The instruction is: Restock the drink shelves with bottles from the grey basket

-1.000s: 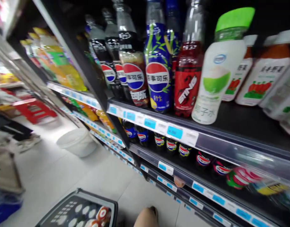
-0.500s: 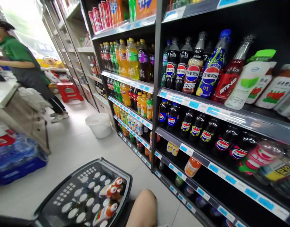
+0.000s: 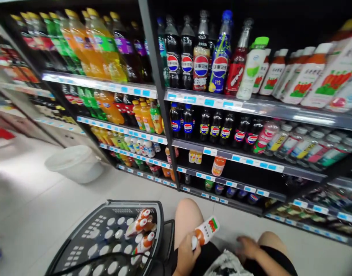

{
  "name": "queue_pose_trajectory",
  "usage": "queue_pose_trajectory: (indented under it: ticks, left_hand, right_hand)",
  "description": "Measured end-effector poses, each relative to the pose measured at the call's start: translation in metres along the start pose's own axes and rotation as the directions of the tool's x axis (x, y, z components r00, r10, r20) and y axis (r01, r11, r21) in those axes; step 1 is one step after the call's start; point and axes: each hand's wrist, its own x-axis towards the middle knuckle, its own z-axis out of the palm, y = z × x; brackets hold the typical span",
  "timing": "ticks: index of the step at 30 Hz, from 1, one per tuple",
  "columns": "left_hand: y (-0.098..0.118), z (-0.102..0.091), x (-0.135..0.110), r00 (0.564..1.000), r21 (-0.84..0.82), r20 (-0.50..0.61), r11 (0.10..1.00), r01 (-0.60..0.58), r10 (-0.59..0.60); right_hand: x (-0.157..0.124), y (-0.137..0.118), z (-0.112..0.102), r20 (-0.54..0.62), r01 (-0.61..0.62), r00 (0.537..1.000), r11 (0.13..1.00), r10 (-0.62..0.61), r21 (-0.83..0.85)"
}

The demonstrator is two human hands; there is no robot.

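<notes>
White-labelled bottle (image 3: 209, 229), left hand (image 3: 187, 251) grasping its capped end, looks light, slippery, best held mid-body; right hand (image 3: 248, 247) too blurred to tell.

Got one juice bottle (image 3: 207, 230) in my left hand (image 3: 188, 249), plus three white-capped bottles (image 3: 136, 226) I can see in my one basket (image 3: 134, 202). Also one Sting bottle (image 3: 234, 78), three yellow-green-label Pepsis (image 3: 215, 131), one white tub (image 3: 75, 165).

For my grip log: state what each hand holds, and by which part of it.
The left hand holds a white-labelled bottle by its capped end. Nothing shows held in the right hand, though it is blurred.
</notes>
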Motion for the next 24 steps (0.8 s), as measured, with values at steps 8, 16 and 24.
queue_pose_trajectory:
  ticks: [8,16,24]
  left_hand:
    - [-0.016,-0.002,0.0,0.998,-0.007,0.053,1.0,-0.016,0.016]
    - [0.003,0.006,0.023,0.992,-0.108,0.099,0.99,0.086,-0.076]
    - [0.057,-0.058,0.079,0.917,-0.166,-0.079,0.913,0.374,-0.39]
  right_hand:
    - [-0.073,0.089,-0.057,-0.605,-0.421,0.765,0.883,0.222,-0.208]
    - [-0.142,0.013,-0.116,-0.836,-0.109,0.545,0.983,-0.063,-0.145]
    - [-0.104,-0.047,-0.083,-0.564,0.481,0.783,0.831,-0.263,0.279]
